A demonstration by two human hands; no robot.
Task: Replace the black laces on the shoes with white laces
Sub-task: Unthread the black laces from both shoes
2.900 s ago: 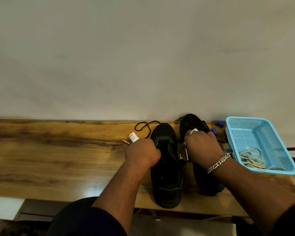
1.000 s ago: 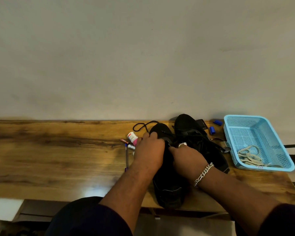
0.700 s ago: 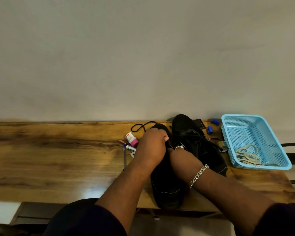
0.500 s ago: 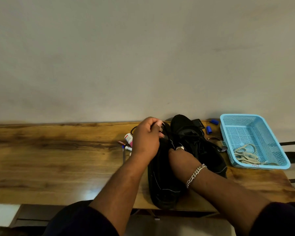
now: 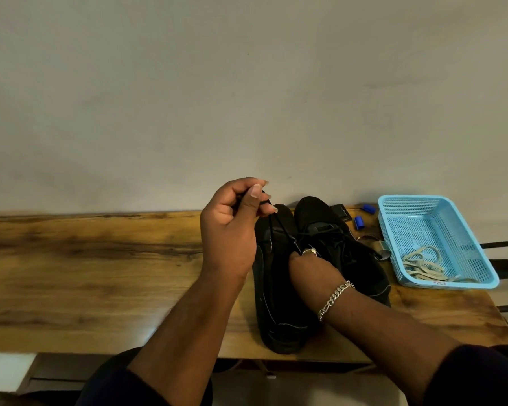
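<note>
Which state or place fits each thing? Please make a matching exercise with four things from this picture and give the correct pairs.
Things:
1. left hand
2. right hand
3. white laces
4. blue caps

States or places:
A. lying in the blue basket
B. on the wooden table, between the shoes and the basket
C. raised, pinching the black lace
D. low, resting on the near black shoe

Pairs: 1-C, 2-D, 3-A, 4-B

Left hand [image 5: 232,230] raised at 12 o'clock of its forearm, fingers curled, thumb and forefinger pinched tight, right hand [image 5: 308,268] low at 4 o'clock from it, knuckles up, fingers tucked down, ringed, bracelet on wrist
</note>
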